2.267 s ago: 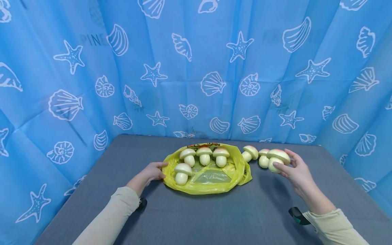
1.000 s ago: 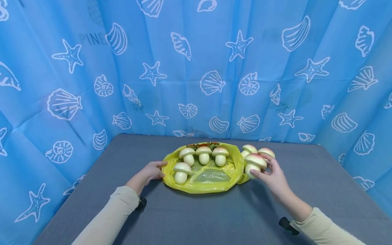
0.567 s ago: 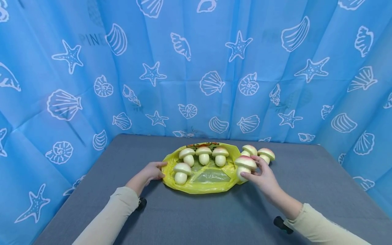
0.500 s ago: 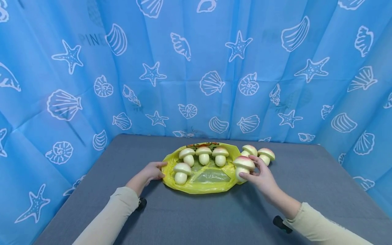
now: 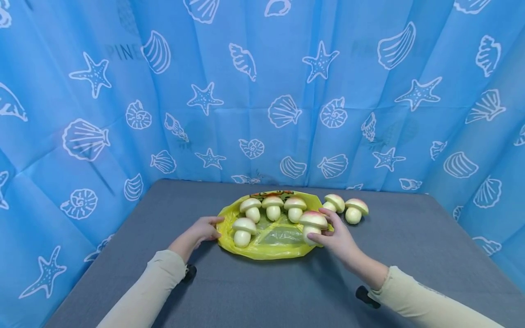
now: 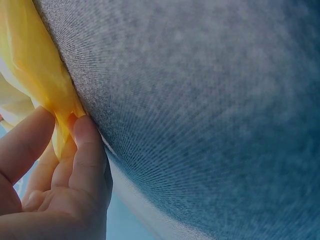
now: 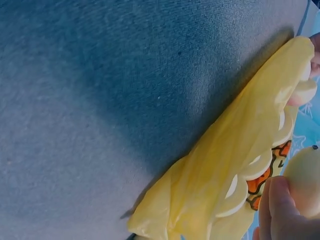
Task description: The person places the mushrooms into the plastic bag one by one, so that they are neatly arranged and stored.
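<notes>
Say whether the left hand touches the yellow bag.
Touching. The left wrist view shows the left hand pinching a fold of the yellow bag.

Right fingers (image 5: 330, 217) hold a pink-topped mushroom (image 5: 313, 219) at the yellow bag (image 5: 270, 253); left fingers (image 5: 213, 220) hold its left rim.

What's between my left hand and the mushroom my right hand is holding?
In the head view, one mushroom in the yellow bag, then a bare stretch of bag; three more mushrooms sit farther back inside.
</notes>
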`<state>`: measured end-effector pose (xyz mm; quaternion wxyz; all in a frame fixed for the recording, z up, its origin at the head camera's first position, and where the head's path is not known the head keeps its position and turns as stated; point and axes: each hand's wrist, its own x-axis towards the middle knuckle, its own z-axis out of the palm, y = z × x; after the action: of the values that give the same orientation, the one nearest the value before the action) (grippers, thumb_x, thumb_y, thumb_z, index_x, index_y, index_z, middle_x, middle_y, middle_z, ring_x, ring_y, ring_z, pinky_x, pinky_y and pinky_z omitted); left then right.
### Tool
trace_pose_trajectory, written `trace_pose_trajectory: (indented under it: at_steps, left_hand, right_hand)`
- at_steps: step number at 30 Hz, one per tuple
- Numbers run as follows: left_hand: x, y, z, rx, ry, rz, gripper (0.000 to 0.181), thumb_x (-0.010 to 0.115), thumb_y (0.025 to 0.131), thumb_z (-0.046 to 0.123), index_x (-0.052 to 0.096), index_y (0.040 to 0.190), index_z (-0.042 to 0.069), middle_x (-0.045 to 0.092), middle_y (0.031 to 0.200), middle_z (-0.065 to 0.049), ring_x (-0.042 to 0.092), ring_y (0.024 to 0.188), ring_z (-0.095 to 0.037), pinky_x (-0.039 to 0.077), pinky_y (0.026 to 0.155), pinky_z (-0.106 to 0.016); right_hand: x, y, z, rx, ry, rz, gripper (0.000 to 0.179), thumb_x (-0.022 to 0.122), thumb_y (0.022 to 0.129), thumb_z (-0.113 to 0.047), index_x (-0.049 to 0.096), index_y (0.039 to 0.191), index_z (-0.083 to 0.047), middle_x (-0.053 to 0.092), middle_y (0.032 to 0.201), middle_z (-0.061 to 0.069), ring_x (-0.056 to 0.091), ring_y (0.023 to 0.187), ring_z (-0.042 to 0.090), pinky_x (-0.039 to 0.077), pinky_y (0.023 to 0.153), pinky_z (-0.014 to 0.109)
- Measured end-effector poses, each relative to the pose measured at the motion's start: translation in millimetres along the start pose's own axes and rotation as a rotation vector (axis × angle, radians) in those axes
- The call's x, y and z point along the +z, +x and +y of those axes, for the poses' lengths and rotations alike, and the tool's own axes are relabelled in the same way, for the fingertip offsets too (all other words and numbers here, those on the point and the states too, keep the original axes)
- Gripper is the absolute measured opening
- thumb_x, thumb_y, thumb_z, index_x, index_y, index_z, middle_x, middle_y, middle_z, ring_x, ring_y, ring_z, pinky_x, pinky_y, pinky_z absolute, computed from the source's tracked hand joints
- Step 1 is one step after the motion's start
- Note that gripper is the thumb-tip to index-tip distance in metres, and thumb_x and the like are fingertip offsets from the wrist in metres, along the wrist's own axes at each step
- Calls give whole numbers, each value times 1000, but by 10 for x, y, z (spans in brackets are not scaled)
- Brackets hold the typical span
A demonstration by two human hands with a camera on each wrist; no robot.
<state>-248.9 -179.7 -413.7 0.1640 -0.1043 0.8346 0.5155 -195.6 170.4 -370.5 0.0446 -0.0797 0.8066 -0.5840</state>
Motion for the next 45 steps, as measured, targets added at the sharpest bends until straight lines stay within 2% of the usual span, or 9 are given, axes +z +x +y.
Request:
trace_pose_trajectory:
  at_steps: [5,10,18,24,34,45]
  left_hand:
    - [-8,-14,3,6,5,-3,58,57,90,-11,45,145,3,34,150,-25,39,133,-37,45,98,-44]
    - [-5,-18,15,3,2,-2,58,56,90,-11,45,145,3,35,150,-25,41,131,-35,46,96,-42]
    - [4,6,21,-6,5,6,58,58,89,-10,46,144,4,36,150,-24,43,129,-33,47,95,-41]
    - [12,28,5,11,6,4,60,56,89,-12,43,145,2,34,151,-24,39,134,-35,47,96,-40]
    - [17,40,0,-17,5,23,60,58,88,-11,45,145,5,35,151,-22,40,133,-33,47,95,-40]
    - [4,43,7,-11,6,1,59,57,89,-12,45,145,4,35,151,-23,38,135,-35,47,96,-40]
  right_hand:
    - [66,18,-19,-18,22,-16,75,67,89,-2,24,149,3,36,138,30,61,99,31,52,75,28]
    - [114,37,-35,-12,13,-40,74,68,90,-4,24,148,5,34,141,31,58,107,36,51,80,32]
    - [153,70,-28,9,26,-54,73,68,89,-5,25,148,5,31,145,30,57,109,37,51,81,33]
    - [179,90,-29,18,26,-63,72,69,89,-7,27,147,5,32,143,30,54,115,41,51,85,36]
    - [254,111,-33,6,26,-84,73,69,89,-6,26,147,8,35,141,31,54,114,43,53,83,37]
    - [380,159,-39,24,25,-89,72,70,88,-4,29,146,6,33,143,32,54,114,44,53,83,39]
